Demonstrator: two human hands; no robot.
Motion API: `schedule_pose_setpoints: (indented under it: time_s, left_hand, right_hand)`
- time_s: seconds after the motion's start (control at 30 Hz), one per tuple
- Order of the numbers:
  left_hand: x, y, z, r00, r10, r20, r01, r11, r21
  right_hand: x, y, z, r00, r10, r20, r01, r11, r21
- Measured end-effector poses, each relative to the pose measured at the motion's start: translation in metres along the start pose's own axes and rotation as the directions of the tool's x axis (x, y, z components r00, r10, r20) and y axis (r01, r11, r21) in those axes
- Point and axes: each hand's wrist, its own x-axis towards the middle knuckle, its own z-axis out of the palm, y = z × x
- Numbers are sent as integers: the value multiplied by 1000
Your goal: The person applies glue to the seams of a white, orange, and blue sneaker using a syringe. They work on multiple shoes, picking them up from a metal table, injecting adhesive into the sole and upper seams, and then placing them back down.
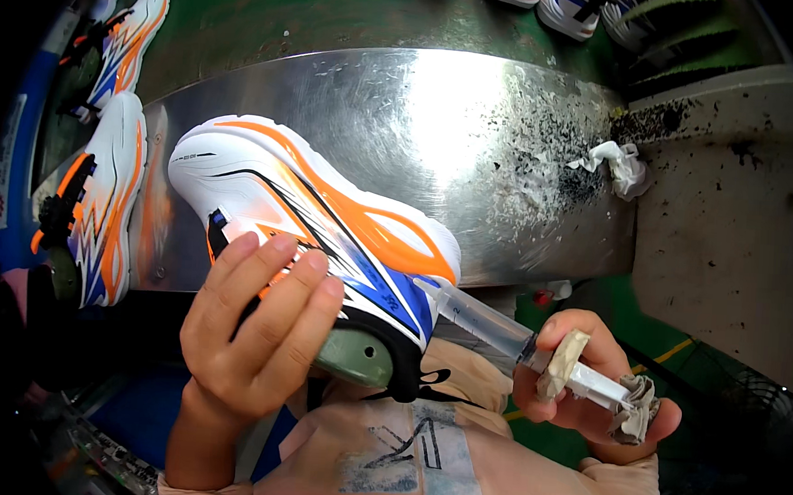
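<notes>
The white shoe [326, 211], streaked orange and blue, is clamped in the left grip [260, 321]; the right grip [586, 417] clasps a clear syringe [487, 324].

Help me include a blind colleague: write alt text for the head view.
A person's left hand holds a white, orange and blue sports shoe, while the right hand holds a clear syringe with its tip at the heel. Beyond is a metal surface, a crumpled white wad at its right end and similar shoes at left.
</notes>
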Motion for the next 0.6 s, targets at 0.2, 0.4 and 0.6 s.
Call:
schedule_pose_setpoints:
  time_s: [0.2,0.4,0.6]
  left_hand:
    - [24,-2,-9,990,35,134,-37,999,10]
    - [65,-13,-4,953,94,288,-86,995,-41]
    - [112,-26,-1,801,328,501,-317,942,-110]
  right_hand:
    - [-7,13,-28,999,-5,-34,11,988,157]
    - [-8,18,-35,991,44,-124,-13,971,239]
    - [-10,31,-34,990,-42,-132,89,926,367]
